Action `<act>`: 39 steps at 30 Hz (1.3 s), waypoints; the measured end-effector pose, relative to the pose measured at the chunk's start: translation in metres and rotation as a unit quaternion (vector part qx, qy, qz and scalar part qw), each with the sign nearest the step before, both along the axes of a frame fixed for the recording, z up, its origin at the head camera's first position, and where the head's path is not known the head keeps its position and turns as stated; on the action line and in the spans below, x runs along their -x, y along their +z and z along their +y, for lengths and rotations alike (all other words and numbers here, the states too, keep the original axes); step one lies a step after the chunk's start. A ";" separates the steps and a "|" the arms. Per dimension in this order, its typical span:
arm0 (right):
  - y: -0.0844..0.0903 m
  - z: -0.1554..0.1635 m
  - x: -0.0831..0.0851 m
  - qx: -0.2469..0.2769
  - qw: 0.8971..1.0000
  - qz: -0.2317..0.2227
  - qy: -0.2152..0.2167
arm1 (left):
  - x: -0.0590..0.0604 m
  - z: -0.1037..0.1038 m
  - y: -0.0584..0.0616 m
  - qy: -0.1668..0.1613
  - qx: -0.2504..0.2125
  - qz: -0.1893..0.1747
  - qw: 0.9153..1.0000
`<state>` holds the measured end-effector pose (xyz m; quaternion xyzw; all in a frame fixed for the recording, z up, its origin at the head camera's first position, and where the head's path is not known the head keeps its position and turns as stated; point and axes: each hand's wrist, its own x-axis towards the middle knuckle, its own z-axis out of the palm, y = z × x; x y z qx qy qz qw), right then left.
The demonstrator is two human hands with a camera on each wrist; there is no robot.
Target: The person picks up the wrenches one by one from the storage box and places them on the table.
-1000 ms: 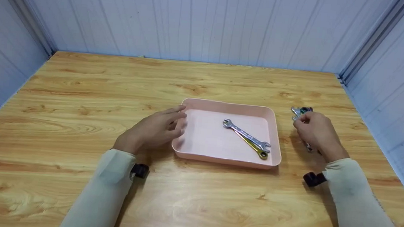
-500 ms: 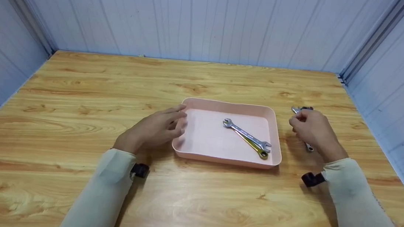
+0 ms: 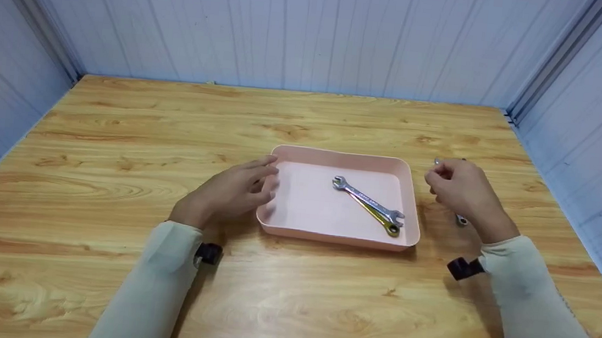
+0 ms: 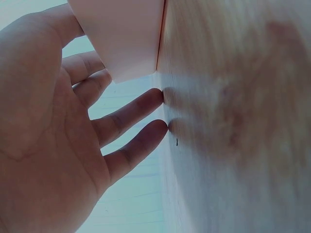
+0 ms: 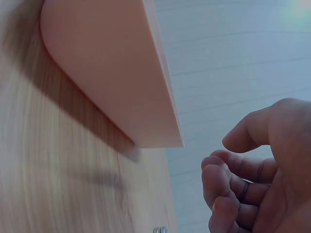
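**Item 1, left hand** (image 3: 232, 191). Open, fingers relaxed and nearly straight. In the left wrist view I see two fingertips (image 4: 158, 97) resting on the wood and the upper fingers against the tray's outer wall. It holds nothing.

**Item 2, pink tray** (image 3: 273, 222). Shallow, rectangular, rounded corners, sitting flat just right of centre. The left hand touches its left wall; the right hand is just off its right wall.

**Item 3, silver wrench** (image 3: 367, 200). Lies in the tray, long axis from far-left to near-right.

**Item 4, yellow wrench** (image 3: 382, 221). Lies in the tray partly under the silver one, on nearly the same line, its ring end near the tray's near-right corner.

**Item 5, right hand** (image 3: 462, 191). Fingers curled inward, thumb forward. Something thin and dark shows between the fingers (image 5: 228, 187), but I cannot tell whether the hand grips it or holds nothing.

**Item 6, loose wrench** (image 3: 461, 220). On the table right of the tray, mostly hidden by the right hand. One metal end shows beyond the knuckles on the far side and one by the wrist. If both belong to one tool, its axis runs far-left to near-right, roughly parallel to the pair in the tray. I judge the right hand by far the nearer, as the left lies across the tray from it.

**Item 7, table** (image 3: 144, 132). Light wood grain, level.

**Item 8, walls** (image 3: 293, 24). Pale blue ribbed panels closing the table in on three sides.
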<state>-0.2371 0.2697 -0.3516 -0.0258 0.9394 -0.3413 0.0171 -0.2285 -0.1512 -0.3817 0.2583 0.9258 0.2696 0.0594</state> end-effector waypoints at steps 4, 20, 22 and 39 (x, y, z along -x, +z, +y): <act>0.003 -0.004 -0.003 0.007 1.000 0.005 0.015 | 0.000 0.000 0.000 0.000 0.003 -0.003 1.000; 0.007 -0.017 -0.005 0.016 0.999 -0.023 0.041 | -0.001 0.000 0.002 0.006 0.005 -0.004 1.000; 0.007 -0.018 -0.006 0.017 0.999 -0.022 0.043 | -0.001 0.000 0.002 0.006 0.005 -0.004 1.000; 0.002 -0.039 -0.013 0.031 0.997 -0.009 0.067 | -0.001 0.001 0.002 0.008 0.014 -0.007 1.000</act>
